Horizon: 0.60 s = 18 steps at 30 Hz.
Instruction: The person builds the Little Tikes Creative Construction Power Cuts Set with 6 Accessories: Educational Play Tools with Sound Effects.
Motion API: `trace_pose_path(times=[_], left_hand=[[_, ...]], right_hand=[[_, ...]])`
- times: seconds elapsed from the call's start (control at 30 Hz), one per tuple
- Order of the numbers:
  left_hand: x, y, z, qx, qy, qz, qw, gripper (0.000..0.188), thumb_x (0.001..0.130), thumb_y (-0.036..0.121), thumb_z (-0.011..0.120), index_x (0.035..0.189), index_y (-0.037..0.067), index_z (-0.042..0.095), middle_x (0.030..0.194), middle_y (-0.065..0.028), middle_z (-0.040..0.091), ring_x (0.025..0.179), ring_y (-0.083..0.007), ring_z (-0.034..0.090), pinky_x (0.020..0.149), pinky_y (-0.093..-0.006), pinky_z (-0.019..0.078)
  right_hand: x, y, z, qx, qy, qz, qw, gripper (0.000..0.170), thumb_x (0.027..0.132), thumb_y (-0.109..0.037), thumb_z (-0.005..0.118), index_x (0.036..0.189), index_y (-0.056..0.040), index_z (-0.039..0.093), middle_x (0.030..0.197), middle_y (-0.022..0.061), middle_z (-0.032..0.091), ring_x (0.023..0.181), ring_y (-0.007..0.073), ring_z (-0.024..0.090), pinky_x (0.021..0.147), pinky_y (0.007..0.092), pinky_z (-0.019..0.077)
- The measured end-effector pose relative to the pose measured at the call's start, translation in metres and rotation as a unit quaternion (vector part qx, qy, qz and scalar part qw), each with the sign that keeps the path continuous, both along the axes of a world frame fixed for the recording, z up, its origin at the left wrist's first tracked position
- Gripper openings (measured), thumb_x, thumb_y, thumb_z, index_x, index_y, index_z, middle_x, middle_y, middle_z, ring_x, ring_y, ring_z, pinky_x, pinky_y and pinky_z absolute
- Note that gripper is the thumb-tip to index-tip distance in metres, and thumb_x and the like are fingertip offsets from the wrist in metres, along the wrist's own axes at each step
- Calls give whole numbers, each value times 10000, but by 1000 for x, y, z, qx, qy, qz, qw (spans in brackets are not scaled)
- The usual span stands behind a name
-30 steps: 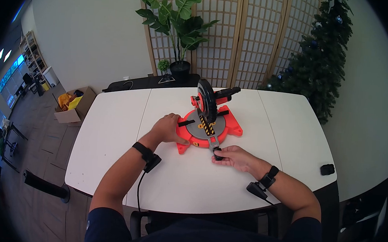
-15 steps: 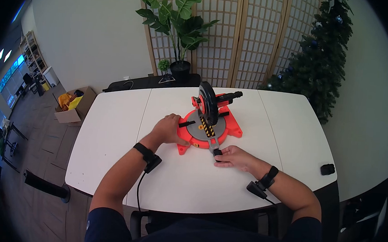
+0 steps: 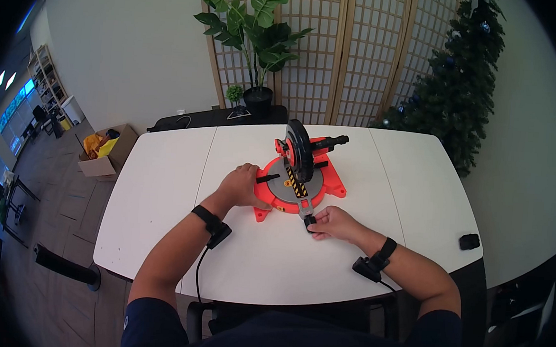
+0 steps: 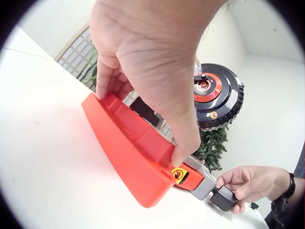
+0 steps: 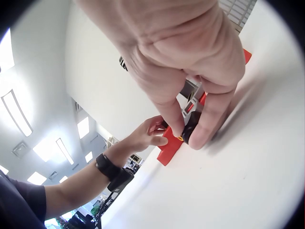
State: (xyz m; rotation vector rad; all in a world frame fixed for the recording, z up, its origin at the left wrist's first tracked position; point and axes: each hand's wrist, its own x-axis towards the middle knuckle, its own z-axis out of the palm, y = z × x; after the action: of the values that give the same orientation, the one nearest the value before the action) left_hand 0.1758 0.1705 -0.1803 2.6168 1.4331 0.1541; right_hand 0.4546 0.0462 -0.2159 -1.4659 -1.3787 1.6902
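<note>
A toy miter saw stands on the white table, with an orange-red base, grey round turntable and black toothed blade. My left hand grips the left side of its base, fingers over the far edge and thumb near the front by a yellow warning sticker. At the front end of the turntable's grey arm sits a black knob. My right hand pinches that knob between thumb and fingers, low over the table. The saw's black handle points to the right.
A small black object lies near the table's right edge. Behind the table stand a potted plant, a folding screen and a Christmas tree. An open cardboard box is on the floor at left.
The turntable and saw head have swivelled slightly: the knob shifts left and toward me, the handle right and toward me. My right fingers have shifted their hold on the knob; my left hand stays put.
</note>
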Motion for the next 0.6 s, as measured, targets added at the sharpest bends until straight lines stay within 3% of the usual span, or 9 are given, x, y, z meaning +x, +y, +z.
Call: trace_pose_path(times=[0.07,0.2,0.27,0.47,0.6], left_hand=[[0,0,0,0,4,0,1000,1133,468,643,869,1288,-58,525,1239,-213,590,1163,-349,585,987,-384,504],[1,1,-1,2,1,-4,1000,1112,477,641,868,1275,-57,530,1213,-211,596,1139,-349,594,974,-387,507],[1,2,-1,1,6,-4,1000,1106,480,641,866,1271,-56,532,1207,-212,597,1130,-349,598,970,-386,508],[4,1,3,-11,28,-7,1000,1080,496,651,852,1255,-50,539,1183,-212,601,1107,-345,607,952,-376,511],[5,0,5,-22,38,-9,999,1078,501,656,839,1252,-57,537,1183,-207,601,1114,-335,609,959,-373,506]], right_hand=[[0,3,-4,-25,16,-33,999,341,885,-151,742,1056,118,622,911,135,703,752,146,706,719,260,613],[-2,4,-7,-20,0,-22,1000,349,875,-141,740,1065,117,602,904,129,699,755,147,706,694,263,614],[-6,-2,-1,57,-81,-5,995,350,872,-133,720,1078,113,579,898,129,693,753,156,709,673,269,615],[-4,6,-16,5,-26,-34,999,348,859,-131,746,1023,110,555,902,137,683,728,151,705,635,266,611],[-14,-5,4,51,-71,-44,995,328,870,-118,731,1018,113,551,907,139,680,733,152,704,632,273,613]])
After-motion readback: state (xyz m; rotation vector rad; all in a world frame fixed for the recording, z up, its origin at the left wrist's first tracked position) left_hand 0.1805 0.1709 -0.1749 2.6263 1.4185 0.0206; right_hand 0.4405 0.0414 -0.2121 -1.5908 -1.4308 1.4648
